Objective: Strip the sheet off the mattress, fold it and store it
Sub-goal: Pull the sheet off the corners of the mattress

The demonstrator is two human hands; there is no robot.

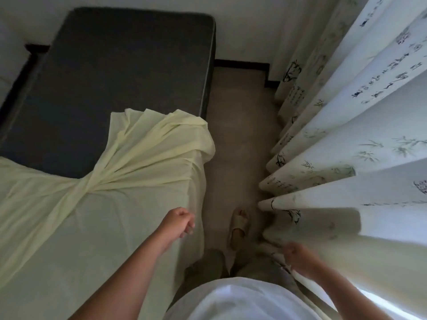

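step: stripping, roughly half done; far half of mattress [120, 65] bare.
sheet [138, 158]: bunched ahead of left hand [179, 221], covers the near half beneath it.
left hand: fingers curled at sheet edge; grip unclear.
right hand [298, 257]: blurred beside curtain [346, 135]; can't tell.
next: likely grab the edge, pull toward body.
writing: calligraphy on curtain, unreadable.

Dim room, curtain-filtered daylight, blurred, wide-angle warp

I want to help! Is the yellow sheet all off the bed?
No, half off. The sheet covers the near end; the far mattress is bare.
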